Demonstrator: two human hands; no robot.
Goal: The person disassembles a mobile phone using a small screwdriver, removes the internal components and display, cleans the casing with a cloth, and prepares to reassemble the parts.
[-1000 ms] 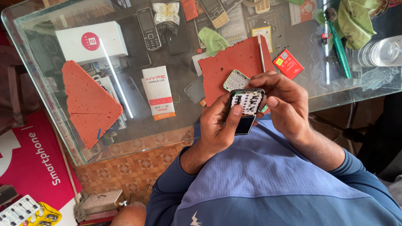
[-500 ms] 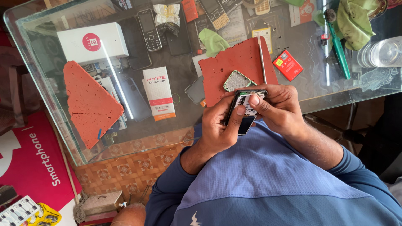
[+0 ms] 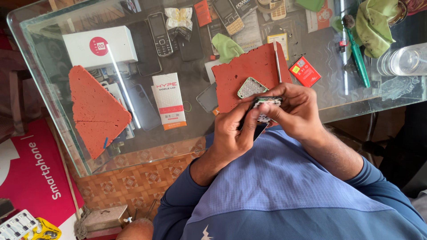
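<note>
Hands, left point(image 3: 233, 133) and right point(image 3: 296, 111), grip a small dark phone point(image 3: 262, 111), white keypad exposed

Glass-topped table point(image 3: 53, 102): clear, rounded corner, thick greenish edge; bright strips of light reflected across its surface. Shelf beneath the glass showed dark and crowded. Floor point(image 3: 133, 180): patterned tiles in orange-brown with small square motifs. Red poster point(image 3: 31, 178) with white lettering lay on the floor to one side. Small wooden block point(image 3: 106, 218) stood on the tiles beside a thin stick point(image 3: 66, 173) leaning near the table edge. Daylight fell evenly from above; shadow darkened the far lower corner.
</note>
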